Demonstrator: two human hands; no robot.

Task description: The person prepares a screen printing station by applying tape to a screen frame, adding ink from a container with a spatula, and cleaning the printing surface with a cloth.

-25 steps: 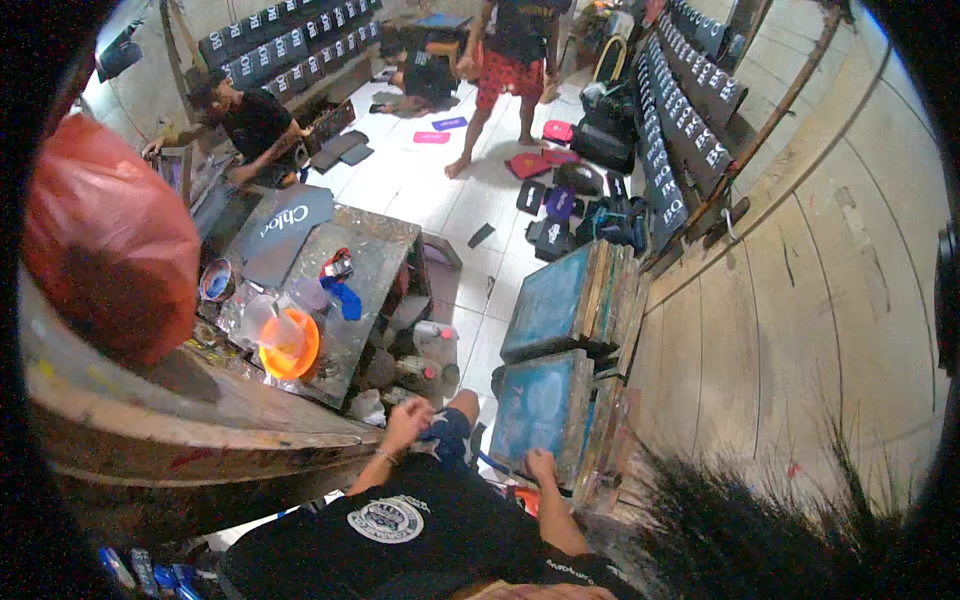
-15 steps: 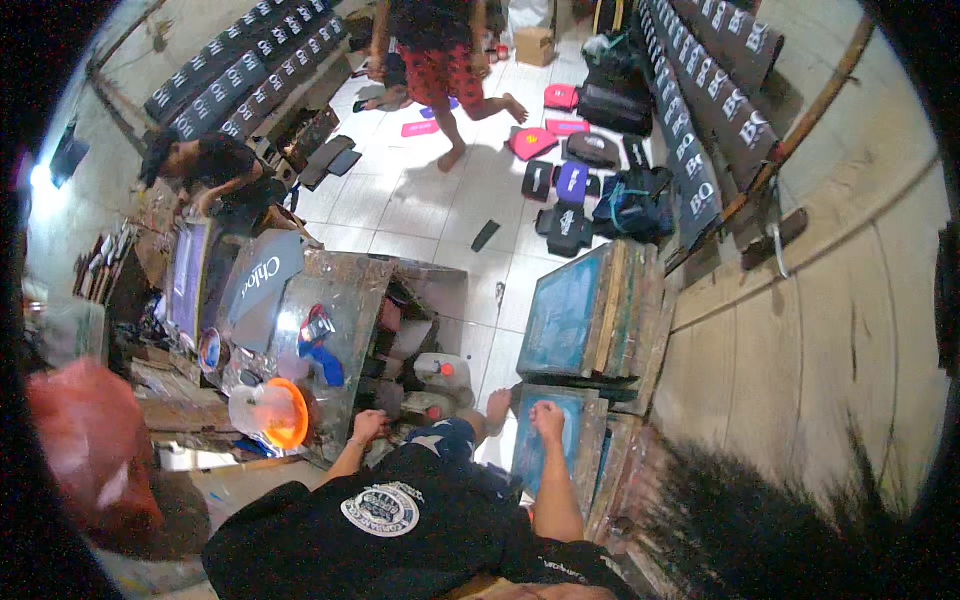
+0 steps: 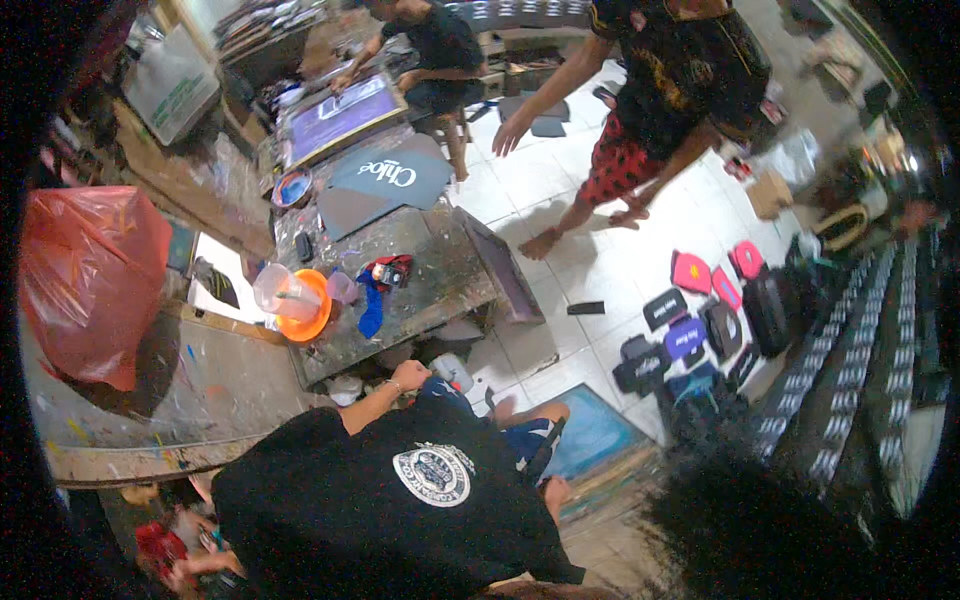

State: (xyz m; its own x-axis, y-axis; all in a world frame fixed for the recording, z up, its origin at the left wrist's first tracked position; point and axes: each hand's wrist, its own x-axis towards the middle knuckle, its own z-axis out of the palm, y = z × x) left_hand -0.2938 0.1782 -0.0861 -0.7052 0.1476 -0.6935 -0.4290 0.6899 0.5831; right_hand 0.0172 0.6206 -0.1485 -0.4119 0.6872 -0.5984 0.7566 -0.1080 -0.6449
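My left hand point(image 3: 410, 375), a bracelet at its wrist, is near the front edge of the paint-stained workbench point(image 3: 440, 262), by my dark blue shorts. Its fingers look curled in, and nothing shows in them. My right hand point(image 3: 555, 489) hangs low beside my leg, next to a blue-faced framed panel point(image 3: 592, 432); its fingers are too blurred to read. On the bench are an orange bowl point(image 3: 312, 322) with a clear plastic cup point(image 3: 270, 287), a blue cloth point(image 3: 371, 312) and a grey printed sheet point(image 3: 352, 180).
One person point(image 3: 680, 75) in red shorts stands on the tiled floor ahead. Another point(image 3: 440, 45) bends over a purple framed screen point(image 3: 335, 122). Printed pouches point(image 3: 686, 338) lie at the right, near rows of dark printed strips point(image 3: 835, 370). A red plastic bag point(image 3: 95, 290) is left.
My view has swung left, bringing more of the bench into sight. The person in red shorts is nearer, an arm out. My right hand has dropped from above the blue panel to beside my leg.
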